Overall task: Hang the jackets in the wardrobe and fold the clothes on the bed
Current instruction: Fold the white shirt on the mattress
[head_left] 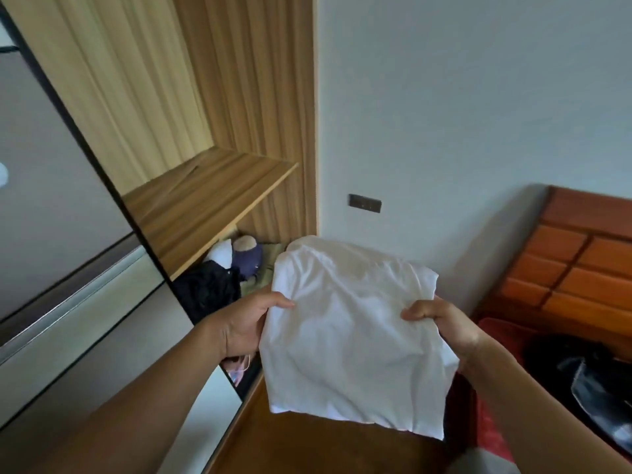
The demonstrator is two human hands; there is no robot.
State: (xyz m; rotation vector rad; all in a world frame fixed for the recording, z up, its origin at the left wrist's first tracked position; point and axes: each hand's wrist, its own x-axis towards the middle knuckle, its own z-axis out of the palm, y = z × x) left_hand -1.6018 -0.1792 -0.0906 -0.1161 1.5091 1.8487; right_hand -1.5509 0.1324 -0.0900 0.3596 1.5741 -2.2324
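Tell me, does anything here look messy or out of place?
Under the wooden wardrobe shelf, a dark bundle of fabric, a purple item and other clothes sit in a loose jumble. A shiny black garment lies crumpled on the red bedcover. The white folded cloth held by the left hand and right hand looks tidy.

Soft, even, rather dim light with a cool cast and no hard shadows. The white garment [349,319] is the brightest area, its creases faintly shaded. The space under the wardrobe shelf [205,196] falls dark. Wide-angle distortion bends and tilts straight lines near the edges; detail is slightly soft throughout.
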